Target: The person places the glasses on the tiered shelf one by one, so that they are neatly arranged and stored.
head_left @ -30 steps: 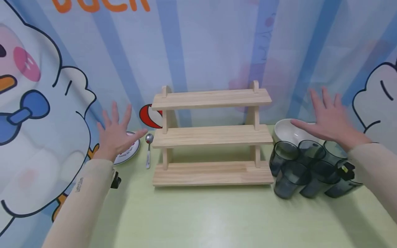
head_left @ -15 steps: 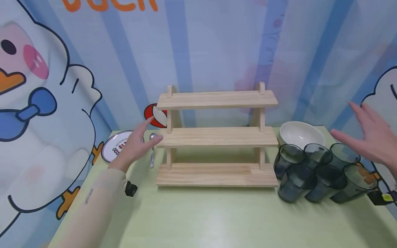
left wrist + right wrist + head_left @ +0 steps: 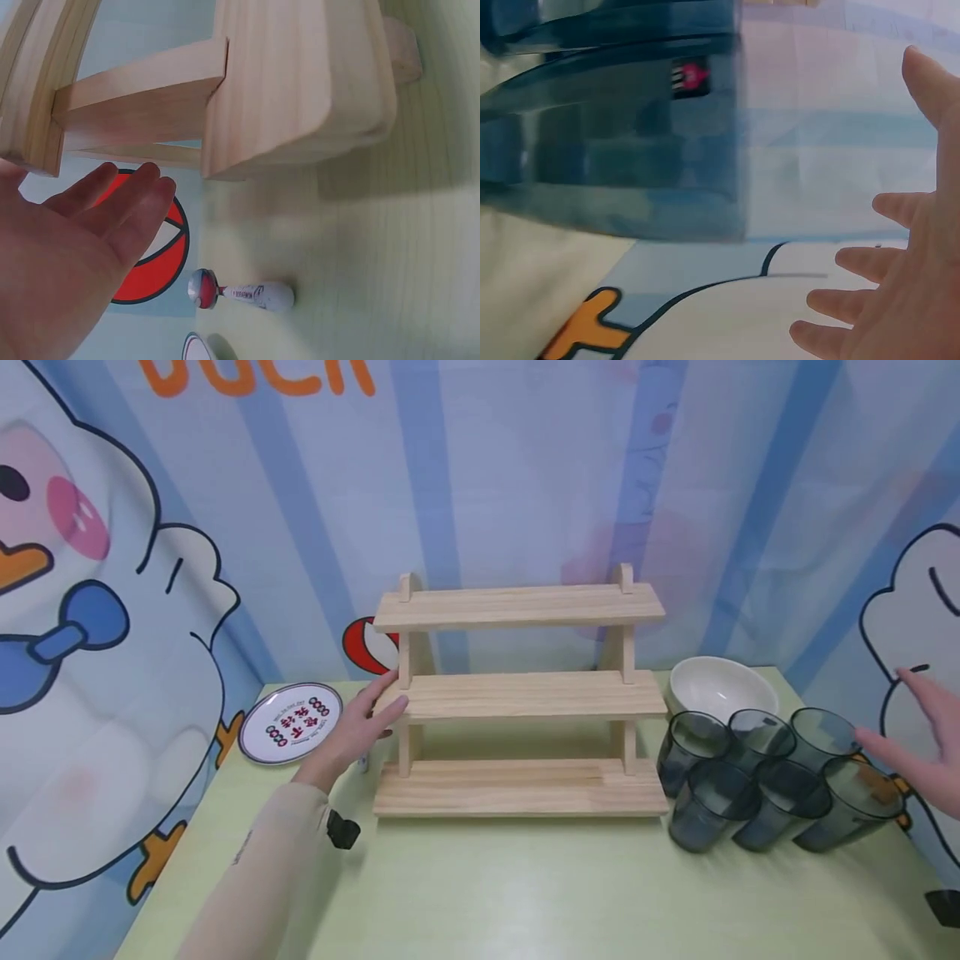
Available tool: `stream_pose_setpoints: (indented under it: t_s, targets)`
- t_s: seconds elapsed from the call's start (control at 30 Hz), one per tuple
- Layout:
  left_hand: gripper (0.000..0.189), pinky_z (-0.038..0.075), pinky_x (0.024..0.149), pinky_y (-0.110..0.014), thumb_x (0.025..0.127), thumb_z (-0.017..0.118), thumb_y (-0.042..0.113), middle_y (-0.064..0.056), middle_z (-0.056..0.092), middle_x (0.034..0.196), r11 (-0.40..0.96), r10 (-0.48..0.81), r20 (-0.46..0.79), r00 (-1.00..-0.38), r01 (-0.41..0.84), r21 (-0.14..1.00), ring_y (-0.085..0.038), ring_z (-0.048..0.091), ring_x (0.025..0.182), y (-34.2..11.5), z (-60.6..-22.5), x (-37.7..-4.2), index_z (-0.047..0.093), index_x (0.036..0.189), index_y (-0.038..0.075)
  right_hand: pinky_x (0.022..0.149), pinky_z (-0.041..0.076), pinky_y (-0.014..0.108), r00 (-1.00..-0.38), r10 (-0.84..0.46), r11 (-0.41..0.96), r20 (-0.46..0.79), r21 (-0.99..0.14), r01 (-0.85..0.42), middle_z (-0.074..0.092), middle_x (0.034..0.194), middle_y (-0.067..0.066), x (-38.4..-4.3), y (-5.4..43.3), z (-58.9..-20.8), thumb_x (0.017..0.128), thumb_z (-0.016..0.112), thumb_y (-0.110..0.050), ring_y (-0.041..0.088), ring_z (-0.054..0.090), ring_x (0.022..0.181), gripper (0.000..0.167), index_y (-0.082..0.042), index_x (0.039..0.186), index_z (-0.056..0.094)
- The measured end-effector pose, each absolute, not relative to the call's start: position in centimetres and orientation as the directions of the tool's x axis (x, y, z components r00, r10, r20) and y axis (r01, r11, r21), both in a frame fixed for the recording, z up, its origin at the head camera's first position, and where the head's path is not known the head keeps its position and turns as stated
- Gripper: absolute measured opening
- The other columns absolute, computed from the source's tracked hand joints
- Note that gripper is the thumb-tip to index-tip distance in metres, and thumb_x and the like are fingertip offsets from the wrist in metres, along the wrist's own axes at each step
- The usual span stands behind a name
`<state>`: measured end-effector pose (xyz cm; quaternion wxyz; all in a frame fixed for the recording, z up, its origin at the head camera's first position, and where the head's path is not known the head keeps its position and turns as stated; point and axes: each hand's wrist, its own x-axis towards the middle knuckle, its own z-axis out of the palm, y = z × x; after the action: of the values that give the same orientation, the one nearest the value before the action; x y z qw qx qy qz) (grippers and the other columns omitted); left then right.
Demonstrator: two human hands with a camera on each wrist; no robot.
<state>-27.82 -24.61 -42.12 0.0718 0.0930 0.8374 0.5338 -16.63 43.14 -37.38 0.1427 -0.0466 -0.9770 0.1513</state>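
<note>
A three-tier wooden display shelf (image 3: 517, 695) stands on the table. My left hand (image 3: 348, 743) is at the left end of its middle tier, with thumb and fingertips right at the board's edge. The left wrist view shows that hand's fingers (image 3: 124, 202) extended beside the shelf, the thumb partly hidden by the wood. Beyond them lies a spoon (image 3: 259, 295) with a printed handle. At the right edge my right hand (image 3: 926, 747), fingers spread, is beside several smoky tumblers (image 3: 708, 814). One tumbler (image 3: 630, 142) looms large next to the right hand's fingers (image 3: 847, 304).
A white oval plate (image 3: 258, 735) with red lettering lies on the left, left of the spoon. Behind the tumblers sits a white bowl (image 3: 723, 685). A duck-printed blue curtain (image 3: 517, 485) borders the pale green table (image 3: 517, 893).
My left hand has moved right, from over the plate to the shelf's middle tier. The right hand has moved away from above the bowl, then lower, beside the tumblers.
</note>
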Motion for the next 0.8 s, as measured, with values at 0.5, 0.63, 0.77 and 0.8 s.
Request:
stream_pose_setpoints:
  t_s: [0.5, 0.63, 0.77, 0.8]
  targets:
    - [0.080, 0.047, 0.111, -0.059, 0.100, 0.068, 0.051, -0.006, 0.022, 0.172, 0.379, 0.164, 0.004, -0.986, 0.067, 0.923, -0.040, 0.044, 0.145, -24.2, -43.3, -27.5, 0.026, 0.167, 0.036, 0.111, 0.010, 0.083, -0.965, 0.183, 0.759, 0.186, -0.651, 0.018, -0.007, 0.164, 0.041, -13.7, 43.3, -43.4, 0.112, 0.048, -0.024, 0.070, 0.004, 0.145, 0.081, -0.001, 0.166, -0.007]
    - [0.079, 0.048, 0.110, -0.058, 0.100, 0.070, 0.047, -0.006, 0.024, 0.171, 0.355, 0.157, 0.028, -0.987, 0.083, 0.931, -0.039, 0.047, 0.142, -24.1, -43.6, -27.6, 0.028, 0.166, 0.034, 0.121, 0.005, 0.072, -0.958, 0.197, 0.721, 0.209, -0.693, -0.002, -0.001, 0.165, 0.041, -13.1, 43.4, -45.2, 0.111, 0.051, -0.020, 0.063, 0.004, 0.150, 0.080, -0.005, 0.167, -0.004]
    - [0.078, 0.048, 0.110, -0.057, 0.100, 0.071, 0.044, -0.006, 0.026, 0.169, 0.329, 0.147, 0.047, -0.988, 0.094, 0.940, -0.036, 0.048, 0.141, -23.9, -43.9, -27.7, 0.030, 0.166, 0.034, 0.122, 0.017, 0.016, -0.937, 0.241, 0.682, 0.251, -0.731, -0.021, 0.010, 0.168, 0.036, -12.6, 43.4, -47.2, 0.107, 0.058, -0.016, 0.014, 0.016, 0.158, 0.083, -0.019, 0.170, 0.003]
    - [0.078, 0.047, 0.111, -0.057, 0.100, 0.071, 0.043, -0.006, 0.026, 0.169, 0.319, 0.145, 0.050, -0.988, 0.094, 0.943, -0.035, 0.048, 0.141, -23.8, -43.9, -27.7, 0.031, 0.166, 0.035, 0.113, 0.022, 0.006, -0.934, 0.247, 0.677, 0.259, -0.736, -0.025, 0.013, 0.169, 0.034, -12.5, 43.5, -47.6, 0.107, 0.059, -0.015, 0.002, 0.020, 0.152, 0.083, -0.023, 0.170, 0.006]
